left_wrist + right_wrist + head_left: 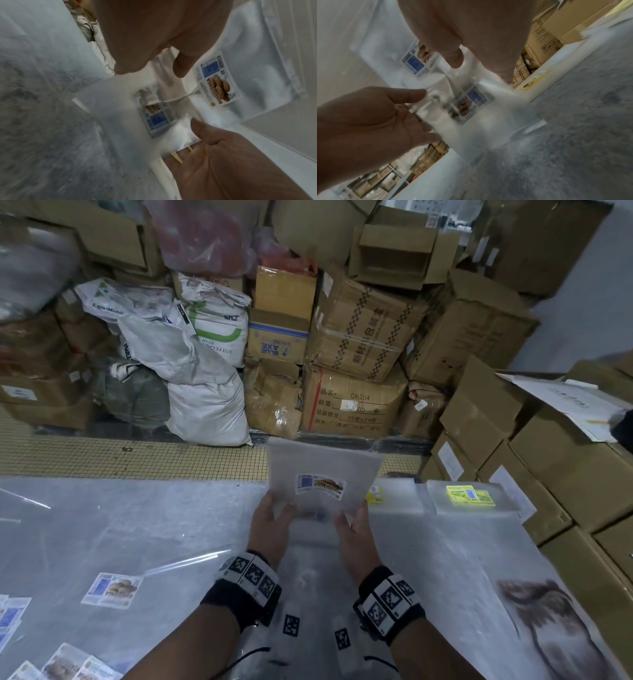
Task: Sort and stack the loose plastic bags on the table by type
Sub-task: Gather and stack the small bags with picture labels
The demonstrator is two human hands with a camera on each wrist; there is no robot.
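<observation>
I hold a clear plastic bag (325, 463) with a biscuit label upright above the far middle of the table. My left hand (274, 517) pinches its lower left edge and my right hand (354, 523) pinches its lower right corner. The left wrist view shows the held bag (257, 65) past my left fingers (180, 67). The right wrist view shows it (385, 40) beside my right hand (471, 27). A second bag (154, 115) with the same label lies blurred on the table under the hands. Loose labelled bags (111, 590) lie at the left and more (68, 662) at the near left corner.
Two stacks of clear bags with yellow labels (380, 494) (469, 496) sit at the table's far right. A bag with a brown print (548, 628) lies near right. The table (137, 525) is covered in clear sheeting. Cardboard boxes (565, 474) crowd the right side, sacks (205, 405) beyond.
</observation>
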